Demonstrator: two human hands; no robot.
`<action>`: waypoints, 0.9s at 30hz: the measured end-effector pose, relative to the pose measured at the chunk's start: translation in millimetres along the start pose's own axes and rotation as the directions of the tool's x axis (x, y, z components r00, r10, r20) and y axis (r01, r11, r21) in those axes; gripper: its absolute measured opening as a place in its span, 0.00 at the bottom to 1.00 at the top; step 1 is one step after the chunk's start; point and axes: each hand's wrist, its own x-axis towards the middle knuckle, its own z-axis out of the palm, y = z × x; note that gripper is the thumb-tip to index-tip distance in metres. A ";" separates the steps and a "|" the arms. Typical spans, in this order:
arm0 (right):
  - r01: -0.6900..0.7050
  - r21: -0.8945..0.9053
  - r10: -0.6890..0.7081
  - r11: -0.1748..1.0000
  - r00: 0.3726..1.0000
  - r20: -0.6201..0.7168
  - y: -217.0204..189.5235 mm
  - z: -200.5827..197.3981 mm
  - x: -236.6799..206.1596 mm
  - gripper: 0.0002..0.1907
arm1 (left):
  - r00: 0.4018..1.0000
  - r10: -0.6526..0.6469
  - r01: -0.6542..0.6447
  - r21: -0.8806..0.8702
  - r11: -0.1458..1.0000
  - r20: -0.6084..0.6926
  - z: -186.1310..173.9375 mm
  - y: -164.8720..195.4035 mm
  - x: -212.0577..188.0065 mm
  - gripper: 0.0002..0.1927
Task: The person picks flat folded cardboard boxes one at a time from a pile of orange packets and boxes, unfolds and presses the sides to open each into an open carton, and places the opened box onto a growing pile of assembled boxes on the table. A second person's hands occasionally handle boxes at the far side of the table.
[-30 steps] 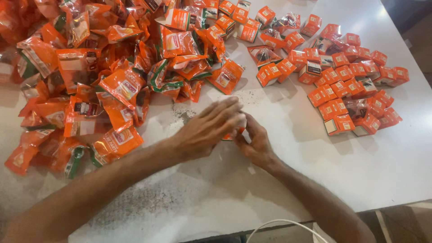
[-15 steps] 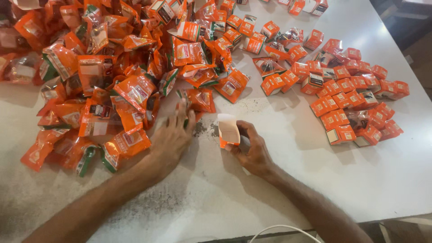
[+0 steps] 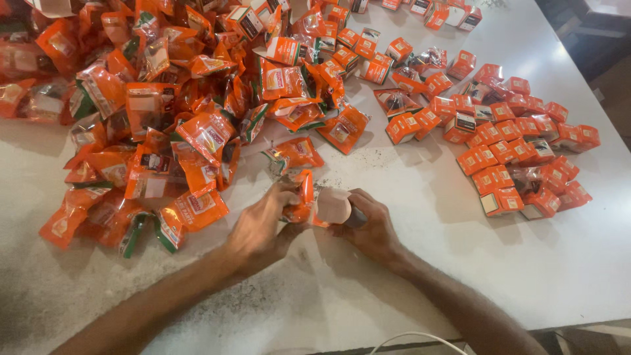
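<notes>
Two bare hands work an orange foil pouch against a small carton at the middle of a white tabletop.

The left hand (image 3: 263,227) has its fingers pinched together on the orange pouch (image 3: 301,197), held upright just above the tabletop (image 3: 407,276). The right hand (image 3: 368,223), at 3 o'clock of the left and touching the same bundle, has its fingers wrapped around a small carton (image 3: 332,205) whose pale flap faces the camera. A lone orange pouch (image 3: 294,154) lies at 12 o'clock of the hands, near them. A big heap of orange pouches (image 3: 164,112) spreads from 9 to 12 o'clock. A cluster of small orange cartons (image 3: 519,144) sits at 2 o'clock, well apart from the hands. A white cable (image 3: 420,338) curves at 6 o'clock by the tabletop's edge.
</notes>
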 end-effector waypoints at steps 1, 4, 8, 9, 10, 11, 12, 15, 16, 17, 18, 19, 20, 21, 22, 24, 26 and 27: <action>-0.010 0.004 0.010 1.000 1.000 0.007 0.4 2.4 0.9 0.26 | 0.993 0.114 -0.114 0.044 0.993 -0.003 3.0 0.9 2.8 0.21; 0.031 0.030 -0.032 0.999 0.999 0.024 -0.9 6.8 1.6 0.24 | 0.918 0.397 -0.394 0.177 0.902 0.017 9.7 -0.4 15.7 0.18; 0.042 0.029 -0.044 0.999 0.998 0.055 -2.8 2.9 1.1 0.27 | 0.888 0.457 -0.445 0.341 0.828 0.048 20.0 -2.7 31.5 0.19; 0.034 0.021 -0.035 0.999 0.998 0.048 -3.4 3.0 1.3 0.27 | 0.901 0.430 -0.414 0.383 0.826 0.047 21.8 -1.9 32.5 0.20; 0.026 0.017 -0.027 1.000 0.999 0.041 -3.8 2.1 1.5 0.28 | 0.923 0.375 -0.379 0.358 0.853 0.083 24.4 -0.2 32.3 0.20; 0.020 0.014 -0.020 1.000 0.999 0.036 -3.9 2.1 2.0 0.28 | 0.940 0.318 -0.340 0.337 0.878 0.121 27.0 2.3 30.4 0.21; 0.031 0.025 -0.032 0.999 0.998 0.046 -4.2 3.5 2.6 0.29 | 0.952 0.262 -0.301 0.319 0.899 0.158 28.3 3.4 28.6 0.21; 0.057 0.032 -0.059 0.998 0.997 0.058 -3.5 1.1 2.8 0.30 | 0.973 0.199 -0.227 0.330 0.916 0.119 35.2 7.9 22.4 0.19; 0.062 0.027 -0.064 0.998 0.997 0.048 -3.3 0.8 2.2 0.30 | 0.973 0.203 -0.228 0.312 0.922 0.110 36.8 8.1 21.5 0.18; 0.067 0.024 -0.068 0.997 0.997 0.037 -3.2 1.7 1.5 0.30 | 0.973 0.207 -0.229 0.294 0.928 0.103 36.0 6.1 21.3 0.17; 0.052 0.026 -0.053 0.998 0.998 0.040 -3.0 2.4 0.5 0.29 | 0.972 0.213 -0.232 0.279 0.932 0.096 35.6 4.0 22.2 0.15; 0.038 0.028 -0.039 0.999 0.998 0.043 -2.3 2.8 0.2 0.29 | 0.966 0.228 -0.254 0.313 0.915 0.119 35.6 3.0 22.9 0.17; 0.025 0.030 -0.027 0.999 0.999 0.047 -1.8 3.6 -0.3 0.29 | 0.960 0.240 -0.275 0.348 0.896 0.142 35.3 1.5 24.9 0.20; 0.014 0.015 -0.014 1.000 0.999 0.049 -1.3 4.2 -0.9 0.29 | 0.953 0.252 -0.298 0.380 0.876 0.167 35.1 1.0 26.6 0.22; 0.001 0.000 -0.001 1.000 0.999 0.049 -0.8 4.8 -0.9 0.29 | 0.958 0.213 -0.270 0.356 0.894 0.191 34.4 0.8 28.4 0.19; -0.025 -0.014 0.025 1.000 0.999 0.042 -1.1 6.3 -1.9 0.30 | 0.961 0.136 -0.209 0.309 0.928 0.241 34.7 2.9 32.0 0.13; -0.050 -0.015 0.050 0.999 0.998 0.034 -2.7 7.6 -1.7 0.31 | 0.963 0.109 -0.189 0.329 0.925 0.248 35.0 7.6 33.6 0.16; -0.075 0.008 0.074 0.997 0.997 0.032 -4.3 7.7 -1.9 0.33 | 0.963 0.096 -0.180 0.337 0.924 0.250 33.8 9.5 33.7 0.17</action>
